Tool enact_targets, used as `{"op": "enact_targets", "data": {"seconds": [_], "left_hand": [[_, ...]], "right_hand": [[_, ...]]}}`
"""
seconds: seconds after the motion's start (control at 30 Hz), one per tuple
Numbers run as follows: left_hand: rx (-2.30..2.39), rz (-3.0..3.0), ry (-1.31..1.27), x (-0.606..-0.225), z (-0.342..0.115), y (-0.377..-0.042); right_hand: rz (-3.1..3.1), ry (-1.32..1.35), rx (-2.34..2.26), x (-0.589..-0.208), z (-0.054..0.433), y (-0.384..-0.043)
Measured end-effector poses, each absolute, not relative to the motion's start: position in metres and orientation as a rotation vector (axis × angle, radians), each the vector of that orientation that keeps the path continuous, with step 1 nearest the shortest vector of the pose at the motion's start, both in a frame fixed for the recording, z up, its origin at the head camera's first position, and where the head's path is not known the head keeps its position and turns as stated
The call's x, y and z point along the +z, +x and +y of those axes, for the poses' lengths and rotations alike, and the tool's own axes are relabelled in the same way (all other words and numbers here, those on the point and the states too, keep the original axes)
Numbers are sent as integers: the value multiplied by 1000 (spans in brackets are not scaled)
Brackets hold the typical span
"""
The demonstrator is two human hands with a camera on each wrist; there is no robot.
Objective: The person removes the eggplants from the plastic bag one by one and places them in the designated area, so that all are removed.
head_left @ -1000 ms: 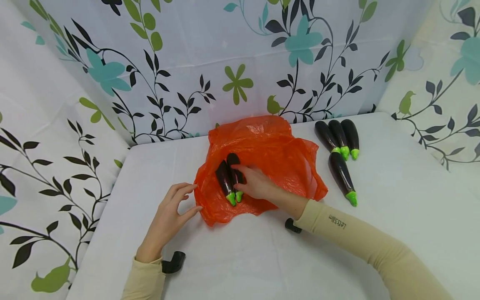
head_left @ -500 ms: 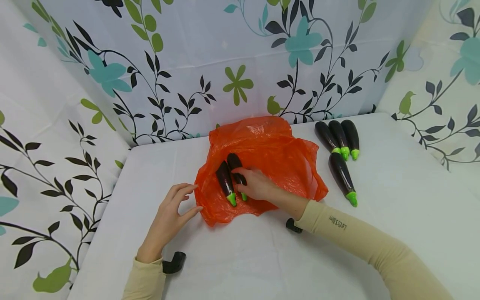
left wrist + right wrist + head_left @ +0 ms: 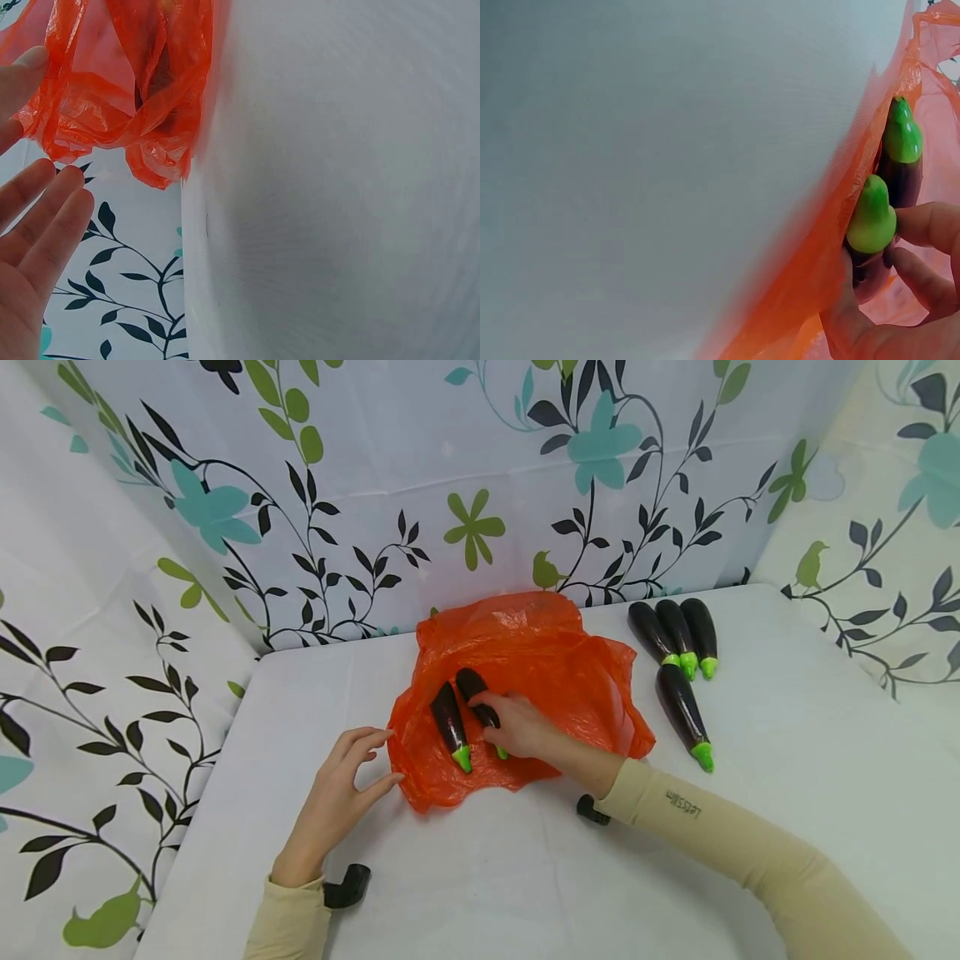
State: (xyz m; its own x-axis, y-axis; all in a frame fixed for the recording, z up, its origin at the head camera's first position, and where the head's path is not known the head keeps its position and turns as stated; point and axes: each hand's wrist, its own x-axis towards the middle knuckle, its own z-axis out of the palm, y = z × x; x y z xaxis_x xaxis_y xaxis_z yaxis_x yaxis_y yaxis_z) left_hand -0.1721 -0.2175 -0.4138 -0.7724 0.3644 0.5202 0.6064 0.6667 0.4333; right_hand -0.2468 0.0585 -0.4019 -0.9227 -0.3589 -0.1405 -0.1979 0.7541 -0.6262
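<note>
An orange plastic bag (image 3: 555, 693) lies spread on the white table, with two dark eggplants on it. My right hand (image 3: 517, 725) grips one eggplant (image 3: 471, 683) around its lower half, covering part of it. In the right wrist view, fingers and thumb stand on either side of that eggplant (image 3: 871, 217), just below its green stem end. To its left lies the other eggplant (image 3: 449, 718), apart from it, stem end toward me. At the bag's left edge is my left hand (image 3: 337, 785), its fingers loosely extended and the fingertips right at the plastic (image 3: 67, 120).
On the table's right, three eggplants (image 3: 675, 631) lie side by side at the back. Another eggplant (image 3: 684, 714) sits in front of them, close to their stem ends. A patterned curtain (image 3: 405, 468) stands behind the white table (image 3: 465, 885).
My right hand has shifted slightly right with its eggplant, tilting it and widening the gap to the other one. The left hand and the bag have stayed put.
</note>
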Motion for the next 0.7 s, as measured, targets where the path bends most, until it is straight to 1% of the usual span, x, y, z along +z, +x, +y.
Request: {"op": "enact_targets", "data": {"seconds": [0.27, 0.43, 0.7], "left_hand": [[-854, -2497, -756, -413, -218, -172], [-868, -2513, -740, -413, -217, -171], [-865, -2518, -738, -412, -217, -172]], "right_hand": [[2709, -489, -1009, -401, 73, -243], [2728, -575, -1041, -397, 87, -237], [2729, -727, -1061, -384, 109, -215]]}}
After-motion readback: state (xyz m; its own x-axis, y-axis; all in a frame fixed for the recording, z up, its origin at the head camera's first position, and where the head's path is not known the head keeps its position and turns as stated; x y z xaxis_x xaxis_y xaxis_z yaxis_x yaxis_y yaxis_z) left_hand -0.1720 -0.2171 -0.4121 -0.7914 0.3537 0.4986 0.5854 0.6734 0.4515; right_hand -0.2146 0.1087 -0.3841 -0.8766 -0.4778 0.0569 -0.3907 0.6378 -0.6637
